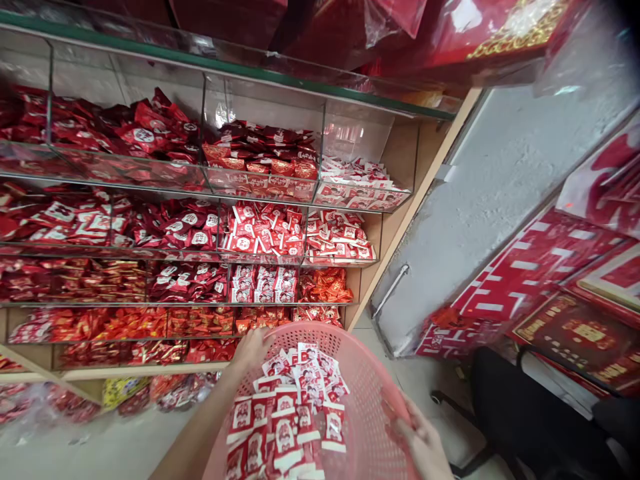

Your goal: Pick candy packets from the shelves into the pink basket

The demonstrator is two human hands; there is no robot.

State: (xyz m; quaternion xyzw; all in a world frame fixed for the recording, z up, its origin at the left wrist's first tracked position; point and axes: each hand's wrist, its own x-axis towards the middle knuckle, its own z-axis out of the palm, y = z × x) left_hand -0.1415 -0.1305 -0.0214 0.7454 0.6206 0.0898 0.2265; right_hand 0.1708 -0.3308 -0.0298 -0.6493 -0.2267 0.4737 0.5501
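Observation:
A pink perforated plastic basket sits low in the middle of the head view, holding several small red-and-white candy packets. My left hand is closed over the basket's far left rim. My right hand grips the basket's near right rim with curled fingers. Both hands hold the basket in front of tiered shelves.
Clear-fronted shelf bins filled with red sweet packets rise ahead in several tiers. A grey wall stands to the right, with red decorative boxes leaning at far right. A black chair is at bottom right. Bagged goods lie on the floor at left.

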